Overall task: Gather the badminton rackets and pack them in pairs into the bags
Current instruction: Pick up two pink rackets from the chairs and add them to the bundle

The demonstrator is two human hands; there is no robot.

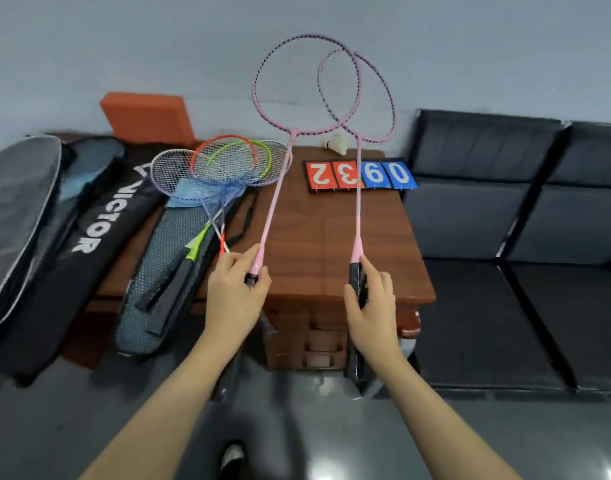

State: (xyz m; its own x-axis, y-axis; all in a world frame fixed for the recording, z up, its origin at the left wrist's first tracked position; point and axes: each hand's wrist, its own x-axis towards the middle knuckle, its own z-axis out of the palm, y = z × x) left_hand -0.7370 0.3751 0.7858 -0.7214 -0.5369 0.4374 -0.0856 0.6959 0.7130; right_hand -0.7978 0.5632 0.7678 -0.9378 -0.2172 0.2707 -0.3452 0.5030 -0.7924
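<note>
Flip scoreboard [361, 175] and shuttlecock [337, 144] on wooden table [318, 237], beside black sofa [505, 237].

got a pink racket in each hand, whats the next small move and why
Probably bring the two together into one hand, handles side by side. The left hand grips one pink racket and the right hand the other pink racket; their heads already cross while the handles sit apart. Pairing them would free a hand to open a bag, perhaps the black bag on the left.

Grey bag [16, 216] cut by left edge; shuttlecock [337, 144] blurred
</note>
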